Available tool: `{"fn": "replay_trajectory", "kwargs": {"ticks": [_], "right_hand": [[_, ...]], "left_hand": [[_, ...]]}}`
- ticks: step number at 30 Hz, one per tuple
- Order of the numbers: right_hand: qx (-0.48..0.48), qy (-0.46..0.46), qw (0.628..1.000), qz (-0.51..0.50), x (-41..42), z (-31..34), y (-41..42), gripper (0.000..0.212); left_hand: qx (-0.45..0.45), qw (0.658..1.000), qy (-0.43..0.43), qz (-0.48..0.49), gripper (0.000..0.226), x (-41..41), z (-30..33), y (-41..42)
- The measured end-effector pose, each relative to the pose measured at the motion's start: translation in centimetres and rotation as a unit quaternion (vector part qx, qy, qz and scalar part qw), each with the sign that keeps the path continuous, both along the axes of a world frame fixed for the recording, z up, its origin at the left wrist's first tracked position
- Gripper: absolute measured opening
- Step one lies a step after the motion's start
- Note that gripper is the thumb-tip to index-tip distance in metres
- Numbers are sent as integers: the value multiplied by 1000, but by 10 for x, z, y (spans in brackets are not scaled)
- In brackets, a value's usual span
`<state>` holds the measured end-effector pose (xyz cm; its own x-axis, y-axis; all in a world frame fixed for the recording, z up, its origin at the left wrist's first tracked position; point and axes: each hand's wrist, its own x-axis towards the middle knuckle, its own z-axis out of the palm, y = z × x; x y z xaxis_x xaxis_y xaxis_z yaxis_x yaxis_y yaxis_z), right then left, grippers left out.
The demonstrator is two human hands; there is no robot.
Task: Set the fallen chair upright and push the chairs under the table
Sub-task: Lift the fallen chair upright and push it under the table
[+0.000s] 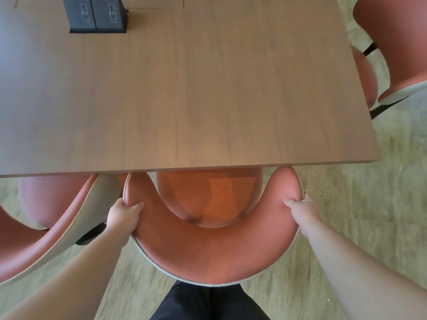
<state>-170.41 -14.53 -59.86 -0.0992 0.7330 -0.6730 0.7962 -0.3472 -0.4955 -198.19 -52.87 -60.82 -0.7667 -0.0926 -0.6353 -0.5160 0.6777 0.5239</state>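
Note:
A terracotta tub chair [208,252] with a curved back stands upright right below me, its round seat partly under the near edge of the wooden table [184,100]. My left hand [126,215] grips the left arm of the chair's back, thumb on top. My right hand [300,206] grips the right arm the same way. A second chair [53,218] of the same kind stands at the left, seat partly under the table. A third chair [397,49] stands upright at the table's right end.
A black power socket box [97,15] sits on the table at the far left. Pale green carpet [358,215] covers the floor around the chairs. My dark trouser legs [208,301] are just behind the middle chair.

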Motion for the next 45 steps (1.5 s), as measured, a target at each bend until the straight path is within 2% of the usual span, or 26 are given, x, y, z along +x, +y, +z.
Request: {"fn": "replay_trajectory", "kwargs": {"ticks": [3, 6, 9, 11, 14, 19, 22, 25, 28, 30, 33, 35, 38, 42, 45], "right_hand": [[-1, 0, 1000, -7, -7, -4, 5, 49], [9, -2, 1000, -3, -13, -7, 8, 47], [11, -4, 1000, -5, -18, -10, 9, 54], [12, -7, 1000, -9, -18, -12, 9, 50], [21, -7, 1000, -5, -19, -14, 10, 29], [21, -26, 999, 10, -22, -10, 9, 63], [49, -40, 998, 11, -23, -8, 1, 64], [81, -30, 996, -2, -22, -5, -8, 50], [73, -12, 997, -7, -18, -2, -13, 68], [63, 2, 998, -10, -13, -1, -17, 79], [44, 5, 999, -20, -9, -1, -24, 89], [26, 3, 999, -42, -7, -1, -27, 91], [-17, 17, 995, -93, -5, -5, -27, 89], [-31, 10, 994, -103, -6, -10, -23, 87], [-19, 8, 995, -98, -7, -12, -23, 78]], "left_hand": [[-5, 1000, 6, -4, 11, -4, -3, 3], [-9, 1000, 9, -2, 11, -5, -7, 5], [-10, 1000, 12, 0, 11, -9, -10, 6], [-10, 1000, 16, 0, 11, -12, -11, 7], [-12, 1000, 17, -3, 11, -14, -11, 8], [-26, 999, 9, -24, 18, -15, -6, 11], [-44, 998, 3, -36, 29, -14, -2, 14], [-40, 999, 20, -27, 33, -6, 5, 17], [-12, 999, 26, -21, 39, 8, 13, 13], [6, 1000, 13, -7, 46, 14, 16, 8], [26, 997, -63, 29, 60, 15, 13, 5], [40, 992, -106, 53, 64, 13, 11, 6], [35, 990, -112, 75, 70, 10, 10, 9], [16, 992, -83, 90, 61, 8, 8, 15], [-6, 997, -43, 66, 44, 10, 3, 15]]}}
